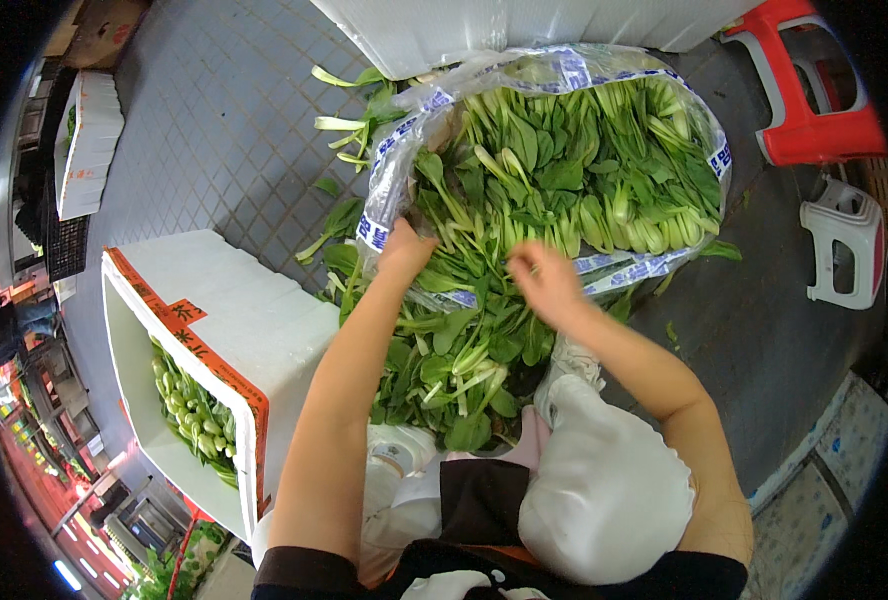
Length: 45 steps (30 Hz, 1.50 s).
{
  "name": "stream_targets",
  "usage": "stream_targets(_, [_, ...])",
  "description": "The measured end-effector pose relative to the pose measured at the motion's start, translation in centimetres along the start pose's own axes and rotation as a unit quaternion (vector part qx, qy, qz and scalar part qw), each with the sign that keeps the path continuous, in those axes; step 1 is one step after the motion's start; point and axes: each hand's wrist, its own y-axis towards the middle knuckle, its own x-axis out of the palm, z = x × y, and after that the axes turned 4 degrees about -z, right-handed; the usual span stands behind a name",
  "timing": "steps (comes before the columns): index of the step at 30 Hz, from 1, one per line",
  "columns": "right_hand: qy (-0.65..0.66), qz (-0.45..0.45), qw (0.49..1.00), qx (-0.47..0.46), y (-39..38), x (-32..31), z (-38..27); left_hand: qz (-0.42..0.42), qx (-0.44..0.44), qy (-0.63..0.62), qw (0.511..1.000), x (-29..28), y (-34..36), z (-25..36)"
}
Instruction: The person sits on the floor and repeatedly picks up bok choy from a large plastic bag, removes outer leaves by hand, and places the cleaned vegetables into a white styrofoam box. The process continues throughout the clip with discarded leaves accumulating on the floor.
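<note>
Leafy bok choy [564, 160] fills a clear plastic bag [401, 160] with blue print, its mouth rolled wide. My left hand [407, 252] is at the bag's left side, against the greens. Its thumb and index finger stand apart with nothing visible between them; the other fingers are hidden. Over the bag's near edge, my right hand [546, 282] has its fingers curled closed; whatever may be in them cannot be made out. Below both hands, a loose heap of leafy greens [454, 365] lies between my knees.
At left, a white foam box [234, 290] on its side holds pale-stemmed greens [192, 405]. Another white foam box [514, 25] stands beyond the bag. A red stool [814, 130] and a white stool [846, 245] are at right. Stray stalks [342, 124] lie on the tiled floor [224, 120].
</note>
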Motion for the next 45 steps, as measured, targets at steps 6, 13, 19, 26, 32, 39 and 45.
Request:
stream_targets(6, [-0.268, -0.083, 0.946, 0.163, 2.0, -1.4, 4.3, 0.006, 0.061, -0.484, 0.873, 1.9, -1.0, -0.2])
stream_targets(13, [0.204, -0.021, 0.938, 0.278, 2.0, 1.4, 5.0, -0.121, 0.178, -0.65, 0.728, 1.9, -1.7, -1.2])
stream_targets(19, [0.426, -0.086, 0.839, 0.329, 2.7, -0.5, 1.1, -0.171, 0.222, -0.664, 0.694, -2.0, -4.1, -1.0])
stream_targets(26, [0.445, -0.184, 0.865, 0.142, -2.0, -4.7, -0.9, 0.005, 0.257, -0.422, 0.869, -7.7, -6.4, -1.6])
stream_targets(32, [0.453, -0.284, 0.836, 0.122, -2.9, -4.6, -1.2, 0.128, 0.62, 0.079, 0.77, -5.1, -13.5, 2.7])
stream_targets(39, [0.216, -0.206, 0.949, 0.104, -3.9, -1.5, -0.7, -0.265, 0.411, 0.077, 0.869, -3.1, -15.6, -2.1])
stream_targets(45, [-0.109, 0.024, 0.983, 0.149, 1.3, 0.4, 5.2, -0.204, 0.531, 0.027, 0.822, -2.5, -14.0, -3.4])
